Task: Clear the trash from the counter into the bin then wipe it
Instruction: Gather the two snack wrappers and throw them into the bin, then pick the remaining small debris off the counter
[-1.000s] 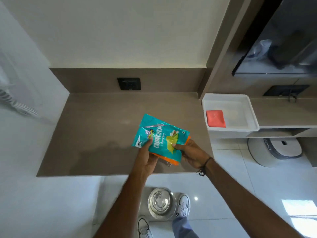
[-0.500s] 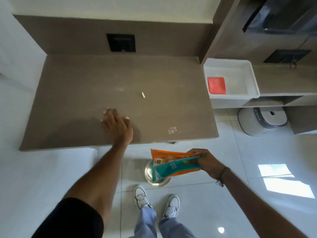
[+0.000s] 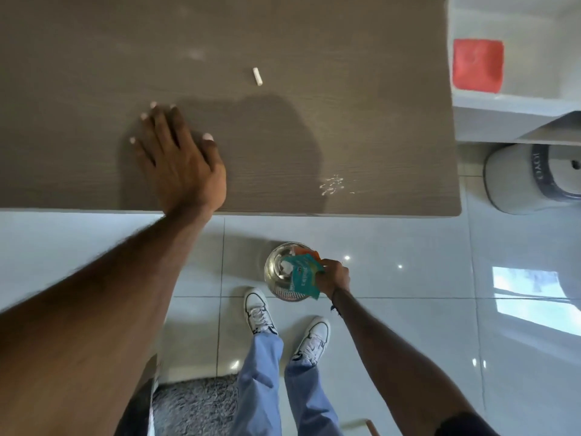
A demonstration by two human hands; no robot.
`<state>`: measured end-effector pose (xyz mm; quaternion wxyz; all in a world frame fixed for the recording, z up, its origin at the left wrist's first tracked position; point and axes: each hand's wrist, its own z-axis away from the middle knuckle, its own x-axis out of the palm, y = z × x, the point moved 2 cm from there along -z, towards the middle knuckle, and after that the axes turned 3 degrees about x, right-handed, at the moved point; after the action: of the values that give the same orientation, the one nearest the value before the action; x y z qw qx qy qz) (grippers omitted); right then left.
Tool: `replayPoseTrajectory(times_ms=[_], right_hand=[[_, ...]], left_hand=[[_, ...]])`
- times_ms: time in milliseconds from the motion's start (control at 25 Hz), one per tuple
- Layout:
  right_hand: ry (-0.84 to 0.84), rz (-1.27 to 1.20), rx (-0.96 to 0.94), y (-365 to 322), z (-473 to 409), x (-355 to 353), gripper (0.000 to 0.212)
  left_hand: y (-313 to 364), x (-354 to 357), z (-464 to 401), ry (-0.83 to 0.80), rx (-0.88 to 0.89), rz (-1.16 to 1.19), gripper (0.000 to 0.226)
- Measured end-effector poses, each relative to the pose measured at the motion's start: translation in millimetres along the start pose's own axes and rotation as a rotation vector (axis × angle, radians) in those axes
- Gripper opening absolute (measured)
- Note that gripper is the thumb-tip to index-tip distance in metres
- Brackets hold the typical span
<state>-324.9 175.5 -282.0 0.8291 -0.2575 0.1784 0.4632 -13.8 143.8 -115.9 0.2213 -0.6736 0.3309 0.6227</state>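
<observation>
My right hand [image 3: 334, 276] grips teal and orange snack wrappers [image 3: 304, 275] low over the open mouth of a small steel bin [image 3: 278, 272] on the floor tiles. My left hand [image 3: 180, 157] lies flat with fingers spread on the brown counter [image 3: 377, 121], near its front edge. On the counter a small white stick-shaped scrap [image 3: 257, 76] rests toward the back, and a patch of white crumbs [image 3: 331, 185] sits near the front right corner.
A white tray [image 3: 515, 99] holding a red cloth [image 3: 478, 68] stands right of the counter. A grey round stool or container [image 3: 534, 180] is on the floor beneath it. My white shoes [image 3: 259, 311] stand beside the bin; a grey rug [image 3: 195, 407] lies behind.
My right hand carried the wrappers off the counter and down to the bin's mouth. My left hand let go of them and came to rest flat on the counter. The view tilted downward.
</observation>
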Motion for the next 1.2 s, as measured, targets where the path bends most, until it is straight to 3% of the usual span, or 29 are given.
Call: replayPoseTrajectory(times_ms=[200, 480, 600, 680, 800, 920, 1080, 1200], right_hand=[[0.097, -0.050, -0.093, -4, 27, -10, 0.025], [0.439, -0.282, -0.844, -86, 123, -103, 0.010], [0.640, -0.268, -1.028, -163, 125, -150, 0.012], [0.653, -0.198, -0.992, -223, 108, -167, 0.015], [0.495, 0.008, -0.801, -300, 76, -163, 0.019], [0.430, 0.161, -0.751, -349, 61, -157, 0.029], [0.366, 0.239, -0.711, -341, 64, -160, 0.027], [0.401, 0.196, -0.757, -282, 100, -161, 0.024]], left_hand=[[4, -8, 0, -0.009, -0.005, -0.001, 0.069], [5, -15, 3, -0.029, -0.016, 0.032, 0.067], [4, -15, 3, -0.048, -0.009, 0.026, 0.067], [3, -15, 1, -0.039, -0.009, 0.026, 0.067], [2, -13, 4, -0.027, -0.016, 0.020, 0.066], [3, -11, -1, -0.027, -0.011, 0.004, 0.065], [5, -8, 12, -0.017, -0.013, 0.003, 0.064], [4, -14, 33, -0.070, 0.001, 0.017, 0.064]])
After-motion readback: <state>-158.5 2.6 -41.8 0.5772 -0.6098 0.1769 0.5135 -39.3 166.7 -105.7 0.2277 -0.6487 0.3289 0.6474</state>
